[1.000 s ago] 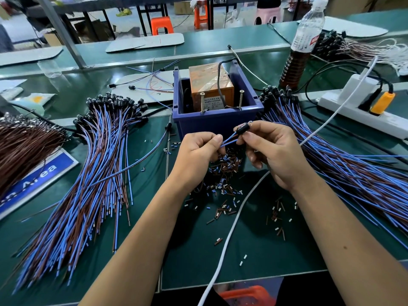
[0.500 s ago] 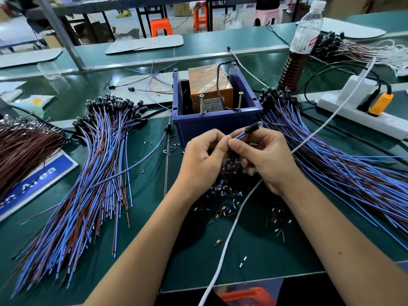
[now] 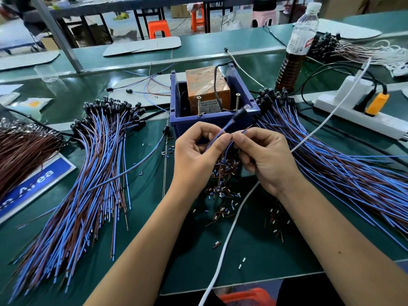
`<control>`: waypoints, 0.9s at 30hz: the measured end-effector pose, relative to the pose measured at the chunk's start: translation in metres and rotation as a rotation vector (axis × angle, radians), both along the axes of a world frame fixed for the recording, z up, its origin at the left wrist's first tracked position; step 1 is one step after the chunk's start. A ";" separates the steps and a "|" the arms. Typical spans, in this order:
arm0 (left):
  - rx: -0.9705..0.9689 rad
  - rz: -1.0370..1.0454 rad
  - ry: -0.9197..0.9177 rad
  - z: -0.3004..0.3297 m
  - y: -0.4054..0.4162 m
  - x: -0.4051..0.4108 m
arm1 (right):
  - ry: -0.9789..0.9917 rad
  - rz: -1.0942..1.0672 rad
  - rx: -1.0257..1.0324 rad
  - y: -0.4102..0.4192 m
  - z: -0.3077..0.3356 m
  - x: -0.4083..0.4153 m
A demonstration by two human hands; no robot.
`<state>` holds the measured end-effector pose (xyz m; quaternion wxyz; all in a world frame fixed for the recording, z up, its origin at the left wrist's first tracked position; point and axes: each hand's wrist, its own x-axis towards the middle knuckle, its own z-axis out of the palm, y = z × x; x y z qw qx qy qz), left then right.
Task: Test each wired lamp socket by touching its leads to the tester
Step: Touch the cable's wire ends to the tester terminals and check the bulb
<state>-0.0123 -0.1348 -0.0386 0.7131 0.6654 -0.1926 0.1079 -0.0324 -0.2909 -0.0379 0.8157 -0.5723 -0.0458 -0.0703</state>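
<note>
Hands, left [image 3: 196, 155] and right [image 3: 265, 157], pinch thin blue-brown leads [image 3: 220, 134] below round black socket [image 3: 241, 112].

Blue and brown wires [image 3: 92, 173], dark blue bin [image 3: 212, 119], green mat [image 3: 254, 246]

A green bench [image 3: 254, 257] carries a blue bin [image 3: 212, 120] at twelve o'clock. At nine o'clock lies a fanned bundle of blue and brown wired sockets [image 3: 88, 173], at three a second bundle [image 3: 331, 164]. Cut insulation scraps [image 3: 223, 191] litter the centre, crossed by a white cable [image 3: 225, 246]; a white power strip [image 3: 364, 115] sits at two o'clock.
</note>
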 end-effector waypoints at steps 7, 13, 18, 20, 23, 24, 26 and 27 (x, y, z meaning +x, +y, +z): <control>-0.001 0.005 0.054 -0.001 -0.001 0.000 | -0.040 -0.034 -0.087 0.001 0.000 0.000; -0.011 -0.006 0.080 0.000 -0.004 -0.004 | -0.073 0.000 -0.300 0.001 -0.003 -0.002; -0.117 -0.105 0.227 0.002 -0.001 -0.004 | -0.101 0.017 -0.332 0.002 -0.005 -0.003; -0.140 -0.114 0.291 0.002 0.000 -0.002 | -0.112 0.017 -0.329 0.003 -0.005 -0.004; -0.199 -0.126 0.321 0.004 -0.001 -0.004 | -0.122 0.022 -0.289 0.004 -0.005 -0.004; -0.233 -0.137 0.306 0.005 -0.002 -0.006 | -0.125 0.020 -0.269 0.005 -0.005 -0.004; -0.285 -0.127 0.248 0.007 -0.003 -0.008 | -0.137 0.006 -0.243 0.006 -0.006 -0.003; -0.285 -0.103 0.215 0.009 -0.004 -0.008 | -0.148 -0.007 -0.244 0.005 -0.006 -0.003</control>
